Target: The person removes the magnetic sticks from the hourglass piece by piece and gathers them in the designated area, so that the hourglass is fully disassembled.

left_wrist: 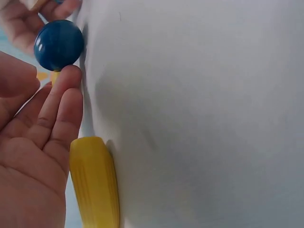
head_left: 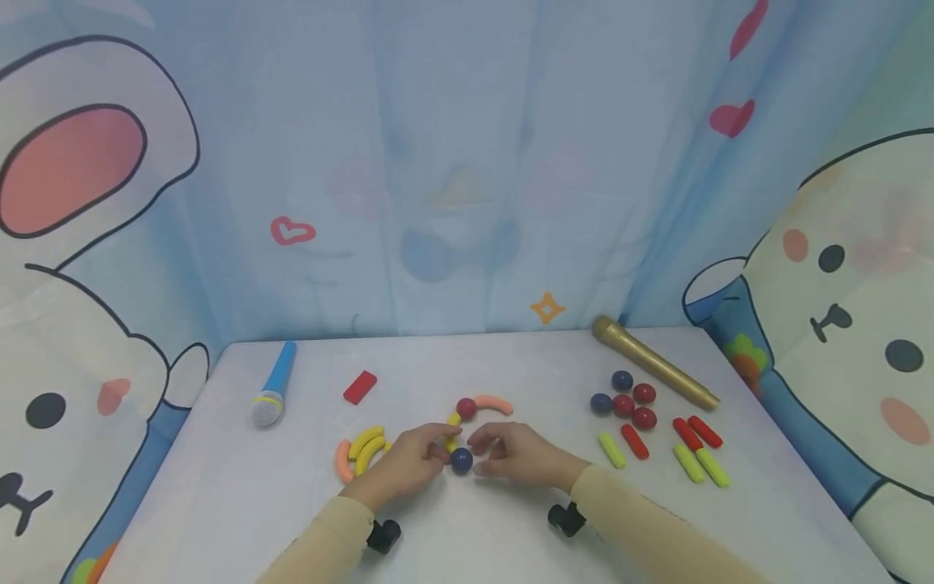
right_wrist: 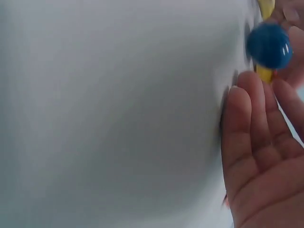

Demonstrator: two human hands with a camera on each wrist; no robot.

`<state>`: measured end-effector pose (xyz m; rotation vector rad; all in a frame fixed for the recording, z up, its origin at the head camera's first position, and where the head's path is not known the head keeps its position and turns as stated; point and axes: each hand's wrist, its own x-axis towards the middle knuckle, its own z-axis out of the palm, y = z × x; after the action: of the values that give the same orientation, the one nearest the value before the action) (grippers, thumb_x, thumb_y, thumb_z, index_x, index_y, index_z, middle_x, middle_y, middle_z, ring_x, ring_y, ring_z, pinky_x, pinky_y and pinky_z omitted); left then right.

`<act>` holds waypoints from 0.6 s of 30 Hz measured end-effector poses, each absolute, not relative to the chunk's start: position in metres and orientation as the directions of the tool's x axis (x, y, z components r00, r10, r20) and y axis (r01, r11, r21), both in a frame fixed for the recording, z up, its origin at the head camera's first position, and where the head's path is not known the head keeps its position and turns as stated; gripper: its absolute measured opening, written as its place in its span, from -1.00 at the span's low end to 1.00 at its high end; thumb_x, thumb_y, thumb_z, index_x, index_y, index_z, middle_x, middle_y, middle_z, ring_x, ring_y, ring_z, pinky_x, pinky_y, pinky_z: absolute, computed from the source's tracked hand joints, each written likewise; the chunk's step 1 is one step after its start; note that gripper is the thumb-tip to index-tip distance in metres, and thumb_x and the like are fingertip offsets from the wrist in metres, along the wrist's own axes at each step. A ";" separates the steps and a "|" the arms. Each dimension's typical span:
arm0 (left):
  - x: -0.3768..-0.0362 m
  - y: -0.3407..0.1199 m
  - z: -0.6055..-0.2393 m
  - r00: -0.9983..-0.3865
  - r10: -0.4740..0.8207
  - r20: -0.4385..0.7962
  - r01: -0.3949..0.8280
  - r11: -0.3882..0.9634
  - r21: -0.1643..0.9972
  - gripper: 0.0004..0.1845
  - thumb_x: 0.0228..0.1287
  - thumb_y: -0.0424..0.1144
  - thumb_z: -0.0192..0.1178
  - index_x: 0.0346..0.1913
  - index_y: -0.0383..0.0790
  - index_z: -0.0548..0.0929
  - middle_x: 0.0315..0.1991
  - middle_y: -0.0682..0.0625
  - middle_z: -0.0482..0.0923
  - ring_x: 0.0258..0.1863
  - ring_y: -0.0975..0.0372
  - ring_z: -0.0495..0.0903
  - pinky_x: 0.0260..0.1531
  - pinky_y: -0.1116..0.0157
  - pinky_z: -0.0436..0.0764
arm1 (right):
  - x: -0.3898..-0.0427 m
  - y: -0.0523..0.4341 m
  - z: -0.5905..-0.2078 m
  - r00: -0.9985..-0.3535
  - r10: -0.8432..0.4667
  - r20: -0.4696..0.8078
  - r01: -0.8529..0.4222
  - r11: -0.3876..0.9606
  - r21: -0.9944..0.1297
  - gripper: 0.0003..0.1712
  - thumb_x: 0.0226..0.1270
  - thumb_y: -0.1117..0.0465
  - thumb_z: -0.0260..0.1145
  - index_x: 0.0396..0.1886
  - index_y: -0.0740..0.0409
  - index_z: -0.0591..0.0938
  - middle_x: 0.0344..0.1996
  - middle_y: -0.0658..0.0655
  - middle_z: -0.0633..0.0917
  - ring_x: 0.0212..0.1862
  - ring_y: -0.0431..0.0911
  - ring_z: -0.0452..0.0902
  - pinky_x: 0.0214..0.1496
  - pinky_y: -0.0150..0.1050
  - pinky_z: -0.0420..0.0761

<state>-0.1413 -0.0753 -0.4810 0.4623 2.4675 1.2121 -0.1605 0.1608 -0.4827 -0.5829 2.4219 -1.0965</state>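
A glossy blue ball [head_left: 461, 461] sits on the white tabletop between the two hands. On its left is the left hand [head_left: 410, 462], relaxed fingers right at the ball in the left wrist view. From the right, the right hand [head_left: 521, 454] faces it with loosely bent fingers, its fingertips close to the ball in the right wrist view. Just beyond lies a yellow piece [head_left: 453, 435], partly hidden by the left hand. It leads up to a red ball [head_left: 465, 408], beside which an orange curved piece [head_left: 494, 403] arches right.
Left of the left hand lie yellow curved pieces [head_left: 368, 448] and another orange curved piece [head_left: 343, 462]. Farther out are a red block [head_left: 360, 387] and a blue toy microphone [head_left: 276, 385]. Several balls [head_left: 623, 405], red and green sticks [head_left: 688, 463] and a gold microphone [head_left: 653, 361] occupy the right.
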 end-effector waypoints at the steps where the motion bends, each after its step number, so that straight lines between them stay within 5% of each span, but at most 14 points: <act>1: -0.141 -0.075 -0.481 -0.885 0.438 -0.159 0.138 0.572 0.809 -0.44 0.31 -0.43 0.16 0.35 -0.01 0.49 -0.03 0.11 0.60 -0.11 0.28 0.59 -0.10 0.22 0.61 | -0.160 0.158 -0.483 -0.831 -0.522 -0.193 -0.199 0.603 -0.772 -0.59 0.18 0.08 0.53 0.03 -0.07 0.65 -0.15 -0.12 0.68 -0.29 -0.17 0.59 -0.25 -0.27 0.63; 7: -0.138 -0.072 -0.483 -0.879 0.456 -0.139 0.158 0.555 0.817 -0.50 0.33 -0.40 0.18 0.31 -0.05 0.52 -0.13 0.15 0.62 -0.21 0.32 0.59 -0.17 0.28 0.59 | -0.154 0.150 -0.482 -0.847 -0.506 -0.162 -0.240 0.636 -0.733 -0.65 0.15 0.03 0.54 -0.09 -0.06 0.66 -0.26 -0.17 0.66 -0.40 -0.20 0.55 -0.37 -0.31 0.58; 13: -0.142 -0.074 -0.481 -0.871 0.478 -0.110 0.226 0.591 0.775 -0.54 0.36 -0.35 0.19 0.29 -0.01 0.57 0.21 0.06 0.53 0.02 0.21 0.52 0.13 0.08 0.51 | -0.152 0.152 -0.481 -0.841 -0.503 -0.198 -0.218 0.651 -0.727 -0.61 0.10 0.26 0.48 -0.05 -0.04 0.62 -0.29 -0.12 0.62 -0.42 -0.16 0.51 -0.42 -0.31 0.54; 18: -0.144 -0.075 -0.483 -0.865 0.493 -0.091 0.264 0.601 0.754 -0.60 0.36 -0.34 0.17 0.22 -0.03 0.61 0.17 0.09 0.55 0.05 0.22 0.51 0.13 0.12 0.53 | -0.152 0.152 -0.486 -0.839 -0.518 -0.170 -0.266 0.661 -0.701 -0.58 0.10 0.10 0.57 -0.04 -0.08 0.64 -0.23 -0.16 0.59 -0.32 -0.19 0.52 -0.27 -0.30 0.59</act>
<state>-0.1436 -0.0747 -0.4825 0.6169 2.5413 1.1275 -0.1524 0.1521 -0.4857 -0.6198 2.5236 -0.9837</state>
